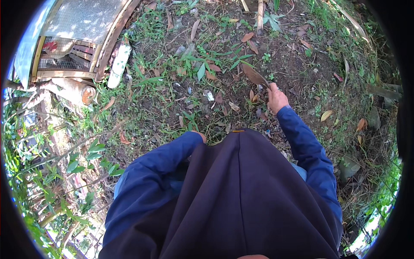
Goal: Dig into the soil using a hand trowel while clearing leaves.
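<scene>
My right hand [277,98] is closed around the hidden handle of a broad, rusty-brown knife blade [255,75]. The blade points up and left, low over the weedy soil, its tip close to a leafy green plant [237,60]. Only a small part of my left hand [201,136] shows past the blue sleeve, beside the edge of a dark apron [239,181]. Its fingers are hidden, so whether it holds something cannot be made out. Grass and weeds [190,121] grow just ahead of it.
At the upper left stands a wood-framed wire-mesh cage [68,56]. A cut log [82,92] and a white wrapped object [119,64] lie near it. A leafy branch [87,139] reaches in from the left. Dry leaves and a pale scrap [208,95] litter the ground.
</scene>
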### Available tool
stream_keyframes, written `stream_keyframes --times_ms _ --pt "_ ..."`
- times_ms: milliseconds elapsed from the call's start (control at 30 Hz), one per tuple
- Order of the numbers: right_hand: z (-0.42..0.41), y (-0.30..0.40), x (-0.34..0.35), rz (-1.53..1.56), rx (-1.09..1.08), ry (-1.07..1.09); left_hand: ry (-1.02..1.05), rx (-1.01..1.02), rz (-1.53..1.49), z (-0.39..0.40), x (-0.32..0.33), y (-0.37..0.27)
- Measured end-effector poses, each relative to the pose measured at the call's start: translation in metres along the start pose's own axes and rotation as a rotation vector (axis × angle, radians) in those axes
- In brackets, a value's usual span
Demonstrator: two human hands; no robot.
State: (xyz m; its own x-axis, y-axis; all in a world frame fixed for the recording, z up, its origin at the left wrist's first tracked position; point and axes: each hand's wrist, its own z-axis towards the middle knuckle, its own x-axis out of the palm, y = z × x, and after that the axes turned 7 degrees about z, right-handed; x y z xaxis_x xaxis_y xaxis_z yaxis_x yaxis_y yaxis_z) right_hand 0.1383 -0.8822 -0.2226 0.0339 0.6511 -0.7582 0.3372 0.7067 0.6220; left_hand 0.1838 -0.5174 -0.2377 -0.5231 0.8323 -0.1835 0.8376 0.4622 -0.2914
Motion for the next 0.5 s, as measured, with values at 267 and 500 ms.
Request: stream_keyframes --times_ms 267,500 --pt "0.027 0.013 -0.029 -0.056 -0.093 0.043 -1.0 -0.479 -0.346 -0.071 -0.141 0.046" --pt "0.05 0.037 -0.015 -0.119 -0.049 0.066 -0.62 -0.768 -0.379 -0.022 -0.178 0.064"
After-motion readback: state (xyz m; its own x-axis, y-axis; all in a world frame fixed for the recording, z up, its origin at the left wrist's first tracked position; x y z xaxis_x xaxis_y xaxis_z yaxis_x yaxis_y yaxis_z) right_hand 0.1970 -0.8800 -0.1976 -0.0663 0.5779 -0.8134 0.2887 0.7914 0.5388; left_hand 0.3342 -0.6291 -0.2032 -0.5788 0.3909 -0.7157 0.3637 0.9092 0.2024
